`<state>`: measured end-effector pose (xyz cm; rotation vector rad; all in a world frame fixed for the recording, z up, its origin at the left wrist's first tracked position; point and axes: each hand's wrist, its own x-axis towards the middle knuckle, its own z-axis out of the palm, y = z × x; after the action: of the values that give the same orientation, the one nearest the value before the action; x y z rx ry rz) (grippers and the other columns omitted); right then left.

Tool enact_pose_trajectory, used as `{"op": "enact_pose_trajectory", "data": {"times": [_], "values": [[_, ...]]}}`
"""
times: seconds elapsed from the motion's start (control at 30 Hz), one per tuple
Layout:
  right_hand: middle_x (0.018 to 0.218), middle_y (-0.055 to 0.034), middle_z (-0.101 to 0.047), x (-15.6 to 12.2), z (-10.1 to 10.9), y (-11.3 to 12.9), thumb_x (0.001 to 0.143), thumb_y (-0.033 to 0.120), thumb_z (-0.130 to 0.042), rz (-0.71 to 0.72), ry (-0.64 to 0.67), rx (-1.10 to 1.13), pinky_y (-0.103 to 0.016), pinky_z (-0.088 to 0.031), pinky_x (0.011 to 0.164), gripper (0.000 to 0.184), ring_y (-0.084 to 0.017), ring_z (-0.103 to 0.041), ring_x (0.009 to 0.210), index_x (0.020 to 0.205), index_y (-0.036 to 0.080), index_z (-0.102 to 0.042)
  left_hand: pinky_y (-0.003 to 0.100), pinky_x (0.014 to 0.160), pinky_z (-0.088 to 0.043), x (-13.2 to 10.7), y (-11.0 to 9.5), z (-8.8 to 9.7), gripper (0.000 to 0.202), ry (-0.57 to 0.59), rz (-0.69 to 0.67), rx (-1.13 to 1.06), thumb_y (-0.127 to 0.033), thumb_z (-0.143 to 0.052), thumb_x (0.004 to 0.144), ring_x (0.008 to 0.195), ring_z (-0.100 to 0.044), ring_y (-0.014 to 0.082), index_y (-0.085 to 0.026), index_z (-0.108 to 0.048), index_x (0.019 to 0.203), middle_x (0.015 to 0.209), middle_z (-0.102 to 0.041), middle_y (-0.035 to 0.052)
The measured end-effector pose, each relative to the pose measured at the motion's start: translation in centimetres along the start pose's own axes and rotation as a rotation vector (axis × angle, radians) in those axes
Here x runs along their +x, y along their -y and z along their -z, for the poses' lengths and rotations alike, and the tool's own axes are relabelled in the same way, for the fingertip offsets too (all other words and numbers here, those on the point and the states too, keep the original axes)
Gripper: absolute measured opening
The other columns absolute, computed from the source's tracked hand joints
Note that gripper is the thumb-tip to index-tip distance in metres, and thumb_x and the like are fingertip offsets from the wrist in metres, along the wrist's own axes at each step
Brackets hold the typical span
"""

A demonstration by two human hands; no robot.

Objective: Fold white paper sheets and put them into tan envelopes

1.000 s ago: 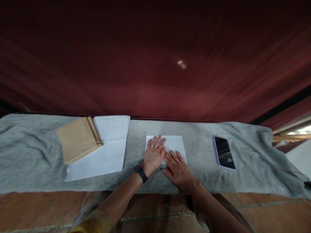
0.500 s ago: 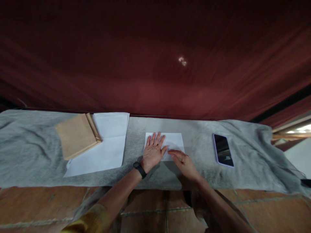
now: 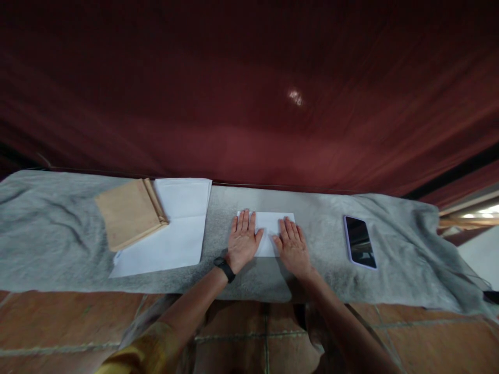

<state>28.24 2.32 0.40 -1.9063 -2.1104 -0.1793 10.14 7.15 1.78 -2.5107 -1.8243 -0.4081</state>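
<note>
A small white sheet of paper (image 3: 267, 235), possibly folded, lies on the grey cloth in front of me. My left hand (image 3: 242, 240) rests flat over its left side, fingers pointing away from me and thumb out to the right. Over the right side lies my right hand (image 3: 293, 248), palm down with the fingers stretched out. A strip of the paper shows between the two thumbs. The paper's left and right ends are partly hidden under the hands. Neither hand grips anything.
To the left, folded brown paper bags (image 3: 130, 213) lie on larger white sheets (image 3: 181, 241). A phone (image 3: 359, 241) in a pale purple case lies to the right. The grey cloth (image 3: 319, 228) covers a narrow surface against a dark red backdrop (image 3: 234, 145). Below are terracotta tiles (image 3: 230, 337).
My right hand has gone from bent fingers at the paper's near right edge to lying flat on its right side. The left hand stays flat on the paper.
</note>
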Motion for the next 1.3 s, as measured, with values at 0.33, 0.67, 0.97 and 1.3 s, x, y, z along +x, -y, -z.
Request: {"op": "enact_pose_trajectory", "data": {"times": [0.33, 0.67, 0.97, 1.3], "values": [[0.160, -0.0246, -0.041, -0.3, -0.5, -1.0, 0.109, 0.046, -0.031, -0.041, -0.055, -0.030, -0.053, -0.032, 0.120, 0.066, -0.035, -0.043, 0.147, 0.157, 0.001, -0.037, 0.054, 0.127, -0.023, -1.3, 1.7, 0.6, 0.073, -0.021, 0.049, 0.056, -0.052, -0.034, 0.105, 0.155, -0.028, 0.0350, 0.001, -0.037, 0.155, 0.163, -0.034, 0.0250], [0.157, -0.0242, -0.046, 0.6, -0.6, -0.8, 0.110, 0.041, -0.021, -0.096, -0.035, -0.006, -0.055, -0.030, 0.120, 0.063, -0.035, -0.043, 0.147, 0.153, 0.003, -0.045, 0.049, 0.130, -0.020, -2.8, -2.5, 0.9, 0.060, 0.026, -0.237, -0.084, -0.042, -0.035, 0.106, 0.157, -0.025, 0.0259, -0.009, -0.037, 0.157, 0.166, -0.034, 0.0141], [0.161, -0.0143, -0.044, 2.0, -0.8, 1.5, 0.109, 0.031, -0.023, 0.121, 0.085, 0.116, -0.051, -0.026, 0.124, 0.054, -0.028, -0.033, 0.153, 0.155, 0.014, -0.047, 0.053, 0.130, -0.015, -2.9, -2.6, 0.9, 0.065, 0.087, -0.319, -0.060, -0.040, -0.043, 0.103, 0.157, -0.024, 0.0309, -0.002, -0.038, 0.155, 0.165, -0.032, 0.0204], [0.163, -0.0186, -0.040, 2.3, -0.7, 0.5, 0.109, 0.032, -0.029, 0.043, 0.051, -0.036, -0.052, -0.029, 0.121, 0.054, -0.032, -0.038, 0.150, 0.156, 0.011, -0.044, 0.053, 0.129, -0.015, -2.8, -2.4, 0.5, 0.065, 0.061, -0.338, -0.061, -0.042, -0.039, 0.104, 0.156, -0.028, 0.0307, -0.001, -0.040, 0.154, 0.164, -0.036, 0.0201]]}}
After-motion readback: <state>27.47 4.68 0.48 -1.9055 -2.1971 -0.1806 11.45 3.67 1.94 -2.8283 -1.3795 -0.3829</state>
